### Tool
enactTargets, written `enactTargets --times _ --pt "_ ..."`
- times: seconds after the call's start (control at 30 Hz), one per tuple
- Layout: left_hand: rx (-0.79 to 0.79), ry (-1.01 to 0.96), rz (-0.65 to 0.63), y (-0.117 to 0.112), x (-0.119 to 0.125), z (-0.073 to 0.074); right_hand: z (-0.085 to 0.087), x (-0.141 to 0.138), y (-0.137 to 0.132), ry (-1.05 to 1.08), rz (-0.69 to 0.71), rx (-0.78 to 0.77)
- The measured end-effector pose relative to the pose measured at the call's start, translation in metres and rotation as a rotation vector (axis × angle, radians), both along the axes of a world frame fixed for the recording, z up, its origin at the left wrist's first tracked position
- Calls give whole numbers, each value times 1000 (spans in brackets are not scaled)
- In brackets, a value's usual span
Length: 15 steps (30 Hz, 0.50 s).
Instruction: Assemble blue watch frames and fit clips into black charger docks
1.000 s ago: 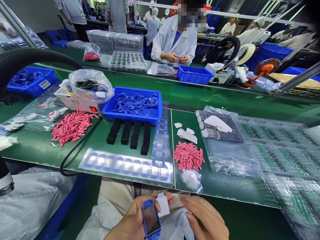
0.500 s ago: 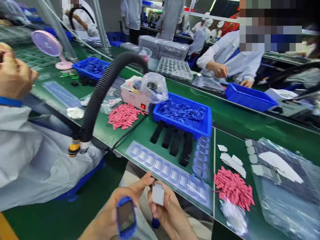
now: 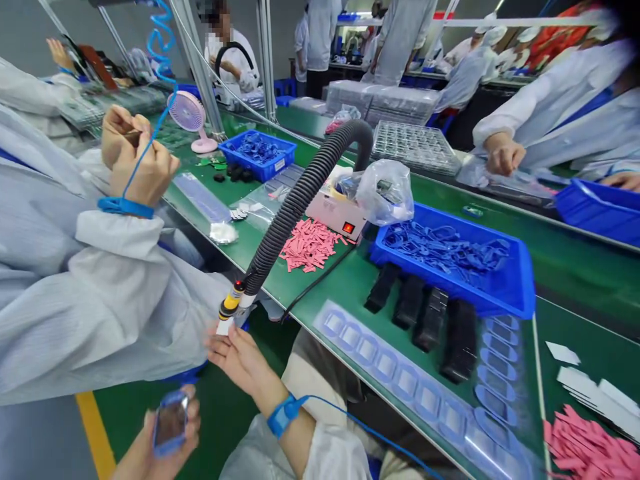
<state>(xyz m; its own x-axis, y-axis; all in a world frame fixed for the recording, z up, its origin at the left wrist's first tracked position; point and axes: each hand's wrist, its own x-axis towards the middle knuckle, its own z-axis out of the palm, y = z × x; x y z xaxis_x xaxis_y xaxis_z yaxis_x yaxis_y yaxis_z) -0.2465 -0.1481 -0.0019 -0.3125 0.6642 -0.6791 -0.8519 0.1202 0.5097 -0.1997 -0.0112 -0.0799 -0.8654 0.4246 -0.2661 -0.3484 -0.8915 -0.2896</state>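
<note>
My left hand [image 3: 165,443] sits at the bottom left, closed round a small blue-framed device with a dark screen [image 3: 171,422]. My right hand [image 3: 240,357], with a blue wrist strap [image 3: 283,415] on it, is raised further up and to the right. Its fingers pinch a small white piece [image 3: 223,327] right at the yellow-and-black nozzle [image 3: 231,304] of a black corrugated hose [image 3: 300,200]. The two hands are apart.
On the green bench stand a blue bin of blue frames [image 3: 500,293], rows of black parts [image 3: 425,320], a clear strip of blue-outlined stickers [image 3: 400,380], pink tabs [image 3: 307,243] and a white box with a red switch [image 3: 337,217]. A co-worker's white sleeve [image 3: 100,300] is close on my left.
The view has swung left. My right hand has carried the white piece away from the device up to the hose nozzle. My left hand has dropped lower left with the device.
</note>
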Motion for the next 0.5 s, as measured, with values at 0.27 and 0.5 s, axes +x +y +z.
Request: enactTargets --times 0.27,0.5 --pt "-107 -96 81 86 -35 -47 -36 19 -9 -198 -44 47" --pt "-211 -49 -47 64 -31 -47 -15 17 11 -190 -139 81"
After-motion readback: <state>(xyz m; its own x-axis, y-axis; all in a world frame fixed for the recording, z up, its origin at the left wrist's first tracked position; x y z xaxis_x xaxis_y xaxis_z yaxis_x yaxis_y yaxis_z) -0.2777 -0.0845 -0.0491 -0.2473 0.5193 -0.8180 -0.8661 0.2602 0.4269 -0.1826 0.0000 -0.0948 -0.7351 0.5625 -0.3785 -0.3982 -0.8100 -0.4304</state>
